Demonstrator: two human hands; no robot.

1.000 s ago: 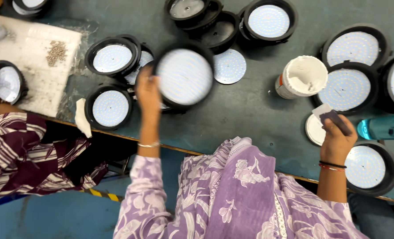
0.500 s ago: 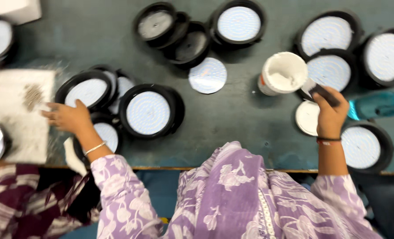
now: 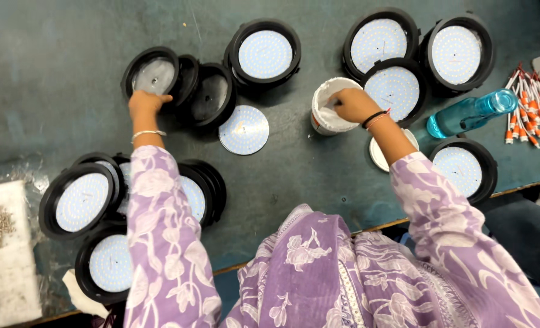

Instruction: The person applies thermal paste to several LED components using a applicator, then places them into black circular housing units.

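Now L hand [image 3: 143,103] moved to empty housing [image 3: 152,74], R hand [image 3: 353,104] in tub [image 3: 330,109]

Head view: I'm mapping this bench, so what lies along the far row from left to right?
Left hand on an empty black housing → lone lamp → white tub with right hand → blue bottle → orange-tipped wires.

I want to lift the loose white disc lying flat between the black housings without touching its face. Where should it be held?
Take the loose white disc by its thin rim, probably from its lower edge, toward the person. It lies flat on the table, and that side is bare, while an empty black housing crowds its upper left edge.
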